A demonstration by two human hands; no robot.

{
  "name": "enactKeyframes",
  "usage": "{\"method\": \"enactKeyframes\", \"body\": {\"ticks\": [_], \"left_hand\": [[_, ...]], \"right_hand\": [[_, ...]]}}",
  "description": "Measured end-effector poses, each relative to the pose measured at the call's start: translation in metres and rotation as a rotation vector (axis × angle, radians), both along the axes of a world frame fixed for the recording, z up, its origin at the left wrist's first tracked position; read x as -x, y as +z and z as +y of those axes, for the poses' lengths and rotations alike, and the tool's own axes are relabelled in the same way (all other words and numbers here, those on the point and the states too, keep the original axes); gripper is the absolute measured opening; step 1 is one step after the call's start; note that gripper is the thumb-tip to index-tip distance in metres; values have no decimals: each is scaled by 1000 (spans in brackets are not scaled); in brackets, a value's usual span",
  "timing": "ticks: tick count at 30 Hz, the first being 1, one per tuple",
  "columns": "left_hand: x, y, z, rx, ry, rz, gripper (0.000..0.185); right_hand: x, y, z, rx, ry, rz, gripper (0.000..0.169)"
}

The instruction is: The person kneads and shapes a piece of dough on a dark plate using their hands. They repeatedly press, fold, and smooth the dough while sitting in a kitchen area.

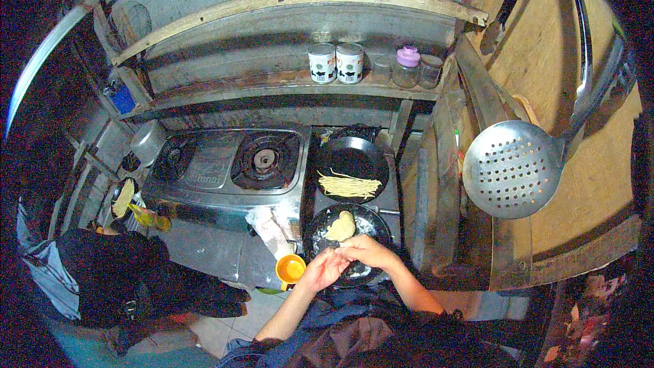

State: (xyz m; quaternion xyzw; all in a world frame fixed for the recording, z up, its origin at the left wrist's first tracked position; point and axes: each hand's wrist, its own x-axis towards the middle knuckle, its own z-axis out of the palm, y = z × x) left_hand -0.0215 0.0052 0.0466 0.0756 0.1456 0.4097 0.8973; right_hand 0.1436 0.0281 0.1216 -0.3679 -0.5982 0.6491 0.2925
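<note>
A dark round tray (379, 222) dusted with white flour lies in front of me. On its far side rests a lump of pale yellow dough (341, 226). Just nearer than the dough, my left hand (326, 269) and my right hand (367, 252) meet over the tray, fingertips together. Whether something small is pinched between them is hidden. Beyond the tray, pale dough strips (350, 185) lie side by side across a dark pan (352, 157).
Left of my hands stand an orange cup (291, 268) and a plastic bag of white powder (273, 230). A Rinnai gas stove (263, 161) sits farther back. At right hangs a perforated metal skimmer (513, 168). A person in dark clothing (117, 276) is at left.
</note>
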Motion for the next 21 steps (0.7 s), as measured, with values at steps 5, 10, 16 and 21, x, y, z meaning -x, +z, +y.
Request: {"method": "enactKeyframes", "body": {"ticks": [5,10,16,21], "left_hand": [[-5,-17,-2,-238,-119,203,42],[-2,-29,6,-326,-177,311,60],[4,-18,11,-646,-213,852,59],[-1,-7,8,-675,-181,923,56]], "right_hand": [[-3,3,2,-55,98,-259,27],[-6,11,3,-584,17,-775,39],[-8,20,-2,-458,123,-793,39],[-10,-5,-1,-382,153,-768,34]]}}
